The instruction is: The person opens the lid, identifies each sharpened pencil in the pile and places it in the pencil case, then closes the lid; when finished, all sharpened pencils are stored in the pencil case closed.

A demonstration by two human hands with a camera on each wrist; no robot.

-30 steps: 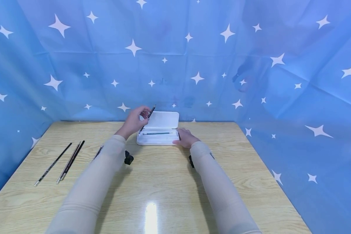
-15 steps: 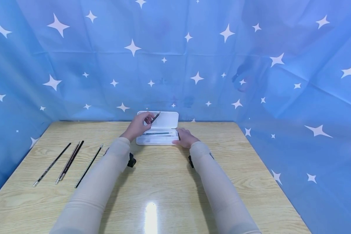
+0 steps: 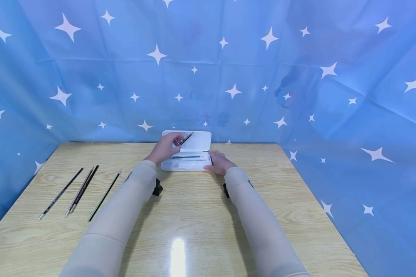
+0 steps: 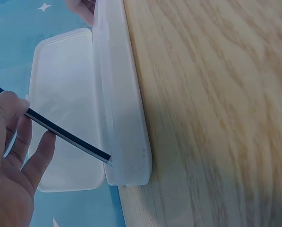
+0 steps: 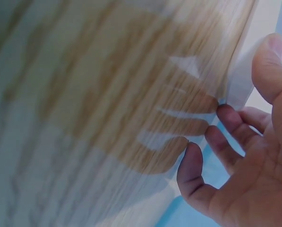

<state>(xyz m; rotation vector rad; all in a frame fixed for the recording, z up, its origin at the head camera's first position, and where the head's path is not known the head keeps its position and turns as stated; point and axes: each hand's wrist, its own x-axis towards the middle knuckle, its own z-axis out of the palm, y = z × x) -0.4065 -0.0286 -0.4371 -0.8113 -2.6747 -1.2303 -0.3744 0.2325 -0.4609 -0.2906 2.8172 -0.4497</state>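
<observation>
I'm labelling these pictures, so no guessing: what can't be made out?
Head view: lower end of the held pencil, hidden behind the left hand; any lettering on the loose pencils, too small.
Left wrist view: that pencil's other end, cut by the left edge; most of the right hand, by the top edge.
Right wrist view: pencil case, largely cut off by the frame.

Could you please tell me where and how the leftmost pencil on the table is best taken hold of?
Probably at mid-length, from above: the leftmost pencil is long, thin and flat on the table, so pinch its two long sides. It lies apart from the pair of pencils beside it.
</observation>
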